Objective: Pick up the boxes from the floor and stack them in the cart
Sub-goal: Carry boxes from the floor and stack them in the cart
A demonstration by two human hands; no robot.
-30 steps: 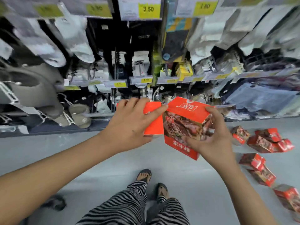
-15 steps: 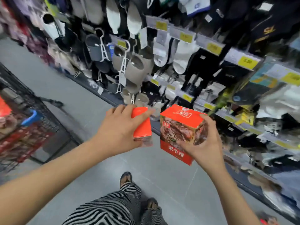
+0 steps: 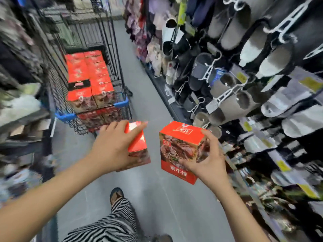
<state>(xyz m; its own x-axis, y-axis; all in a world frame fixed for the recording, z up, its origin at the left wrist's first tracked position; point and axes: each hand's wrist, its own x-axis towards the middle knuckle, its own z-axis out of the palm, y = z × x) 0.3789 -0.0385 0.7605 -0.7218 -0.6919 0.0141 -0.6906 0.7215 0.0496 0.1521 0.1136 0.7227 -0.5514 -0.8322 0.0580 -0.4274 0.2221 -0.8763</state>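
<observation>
The wire-mesh cart [image 3: 57, 88], glimpsed only at the frame's edge half a second before, was brought squarely ahead down the smooth grey floor [image 3: 148, 105], its glossy red stacked boxes [image 3: 90, 79] piled above blue plastic bumpers, so delivery was judged near. Two more square-edged printed cardboard cartons were carried in the air short of it, slightly apart. The right box [image 3: 178, 147] was grasped at its near corner by the right hand [image 3: 208, 165], and the left box [image 3: 138, 145] was clasped over its top by the left hand [image 3: 111, 149].
</observation>
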